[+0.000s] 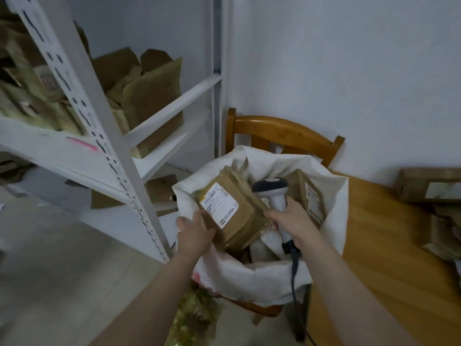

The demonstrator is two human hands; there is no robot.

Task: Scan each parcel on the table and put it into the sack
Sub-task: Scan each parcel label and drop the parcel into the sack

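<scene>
Much of the inside of the white sack (249, 275) is hiding behind what the hands are holding over it; only pale wrapped shapes are showing in the gap below, too dim to name. The print on the shipping label (219, 205) is blurring into unreadable lines, and the stacked parcels (429, 186) at the far right are being cut off by the frame edge, their outlines smeared. The left hand (193, 232) is gripping the near left corner of a cardboard parcel (239, 221), thumb lying along its lower edge. This box is sitting tilted in the mouth of the sack, label facing up. The right hand (290, 221) is closing around the pale handle of a barcode scanner (272, 188), one finger reaching toward the box's right edge; whether it is touching cannot be told. The scanner's dark rounded head is standing above the sack, and its dark cable (295, 275) is dropping past the rim and running out of frame at the bottom. A second labelled box (309, 196) is leaning against the sack's right wall, partly hidden behind that hand. The sack is limp and creased, its rim folding outward, and it is covering nearly all of the seat of a varnished wooden chair (282, 131) with a curved back rail. The bench (386, 245), smooth honey-coloured wood, is standing just beside it. On the left, a white perforated metal rack (87, 101) is carrying crumpled brown cartons (149, 96), heavily blurred.
</scene>
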